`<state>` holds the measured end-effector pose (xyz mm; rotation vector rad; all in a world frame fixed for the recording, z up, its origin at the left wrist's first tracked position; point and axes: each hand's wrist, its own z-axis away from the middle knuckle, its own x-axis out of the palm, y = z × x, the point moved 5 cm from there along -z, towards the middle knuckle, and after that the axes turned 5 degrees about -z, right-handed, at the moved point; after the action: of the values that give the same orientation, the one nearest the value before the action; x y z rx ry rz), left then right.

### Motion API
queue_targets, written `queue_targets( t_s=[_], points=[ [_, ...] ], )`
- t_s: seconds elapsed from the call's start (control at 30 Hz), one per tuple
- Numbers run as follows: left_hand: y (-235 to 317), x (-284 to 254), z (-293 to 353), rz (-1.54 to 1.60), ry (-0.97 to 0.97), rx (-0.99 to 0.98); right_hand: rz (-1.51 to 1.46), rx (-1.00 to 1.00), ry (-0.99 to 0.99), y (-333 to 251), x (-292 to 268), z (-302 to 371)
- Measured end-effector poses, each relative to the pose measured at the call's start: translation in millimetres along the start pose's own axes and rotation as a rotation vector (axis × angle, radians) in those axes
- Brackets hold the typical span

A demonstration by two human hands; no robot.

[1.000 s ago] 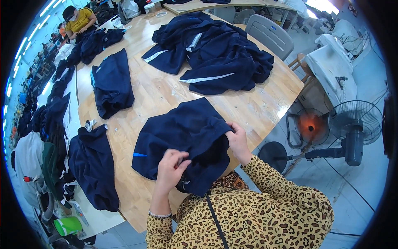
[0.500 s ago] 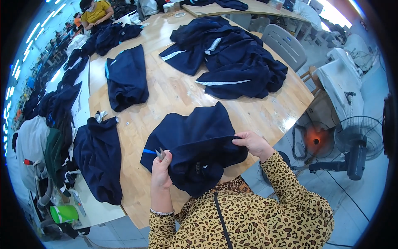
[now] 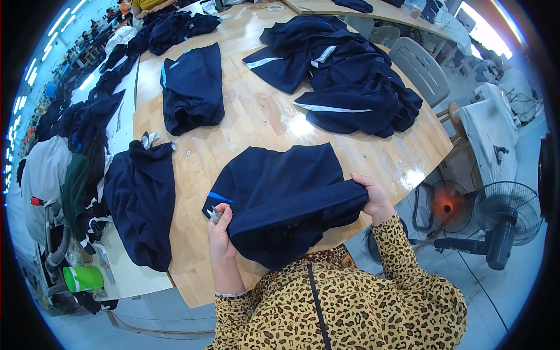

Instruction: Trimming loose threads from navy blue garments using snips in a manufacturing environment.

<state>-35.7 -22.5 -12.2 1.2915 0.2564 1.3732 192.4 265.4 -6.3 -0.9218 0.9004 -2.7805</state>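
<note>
A navy garment (image 3: 286, 172) with a bright blue stripe lies partly on the wooden table in front of me. Its near edge, a wide straight band (image 3: 297, 204), is stretched between my two hands. My left hand (image 3: 220, 236) is closed on the left end of this band. A small pointed metal tool, which looks like thread snips (image 3: 214, 215), also sticks out of that hand. At the right end, my right hand (image 3: 376, 198) pinches the band between thumb and fingers. The garment's underside near my body is in shadow.
Beyond it lie a folded navy garment (image 3: 193, 90) and a heap of navy garments with white stripes (image 3: 356, 81). Another navy garment (image 3: 143, 204) hangs at the table's left edge. A fan (image 3: 504, 219) and a grey chair (image 3: 421, 71) stand to the right. Someone in yellow (image 3: 153, 6) sits far off.
My hands have moved apart and pulled the band taut and straight; it was slack and curved before, with a small label showing. The view has shifted slightly.
</note>
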Motion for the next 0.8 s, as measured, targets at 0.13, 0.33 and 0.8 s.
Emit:
queue_targets(
  t_s=[0.13,0.33,0.8],
  points=[
    [0,0,-2,0.007,-0.027,0.002,0.016,0.009,-0.013,0,5,3],
    [-3,6,-3,0.033,-0.052,-0.032,0.049,0.018,-0.062,1,17,4],
    [-28,7,-13,0.374,-0.046,-0.316,1.588,-0.55,-0.043,41,8,50]
  ],
)
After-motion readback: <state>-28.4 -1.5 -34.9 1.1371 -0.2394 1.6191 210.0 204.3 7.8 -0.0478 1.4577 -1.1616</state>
